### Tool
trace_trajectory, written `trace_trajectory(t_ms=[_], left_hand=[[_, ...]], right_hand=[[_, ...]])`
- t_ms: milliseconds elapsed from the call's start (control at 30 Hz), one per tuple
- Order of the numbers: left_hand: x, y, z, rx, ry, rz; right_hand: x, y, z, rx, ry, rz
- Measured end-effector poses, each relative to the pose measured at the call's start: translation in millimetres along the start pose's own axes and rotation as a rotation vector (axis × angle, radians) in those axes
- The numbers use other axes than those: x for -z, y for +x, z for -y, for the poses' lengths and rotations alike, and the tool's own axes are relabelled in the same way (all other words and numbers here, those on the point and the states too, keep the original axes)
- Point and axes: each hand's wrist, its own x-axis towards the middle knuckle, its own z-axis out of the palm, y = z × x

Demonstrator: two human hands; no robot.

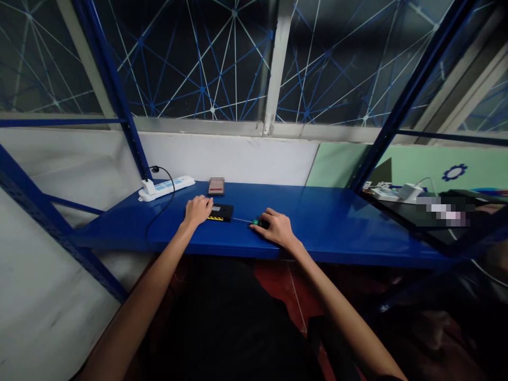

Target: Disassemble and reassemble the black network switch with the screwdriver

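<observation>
**Forearms (159, 286) reached over the blue bench (325, 222); black box (223, 212) under one hand, screwdriver (254, 222) in the other**

Nearest the camera, both forearms came in from the near edge, either side of a dark-clothed lap (234, 323). The black box lay flat on the bench, left of centre, its yellow-marked side (215, 218) facing near. The left hand (197, 210) lay over its left end, fingers bent across the top; whether they gripped or only pressed, I could not tell. The right hand (278, 227) was closed around the screwdriver's handle (256, 223), the shaft (243, 220) pointing left, toward the box's right end.

Technique, as judged: the step looked to be bringing the driver to bear on that end. It called for firm pressure from the left hand, so that the box would not skid or turn, and fingers kept out of the tip's line. The shaft was best held level and square to the end, with light force first; an angled tip could have slipped and scratched the casing.

Limits: the tip was too small to resolve, so contact with the box was unconfirmed. The left hand covered the box's left end; the right hid most of the handle. Lettering on the box's label (215, 209) was unreadable. Far right, a pixelated patch (443, 210) masked whatever lay beneath.
</observation>
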Motion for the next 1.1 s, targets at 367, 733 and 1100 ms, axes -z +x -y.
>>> trace_trajectory(t_ms=[367,733,1100], left_hand=[[0.9,-0.6,-0.4,-0.002,-0.005,0.002],[-3.8,-0.5,2.1,-0.006,0.011,-0.022],[-0.7,0.3,0.2,-0.006,0.013,0.000]], right_hand=[[-3.2,1.9,0.2,-0.031,0.023,0.070],[0.7,-0.8,0.6,-0.004,0.018,-0.010],[-6.4,1.1,-2.6,-0.009,0.013,0.030]])
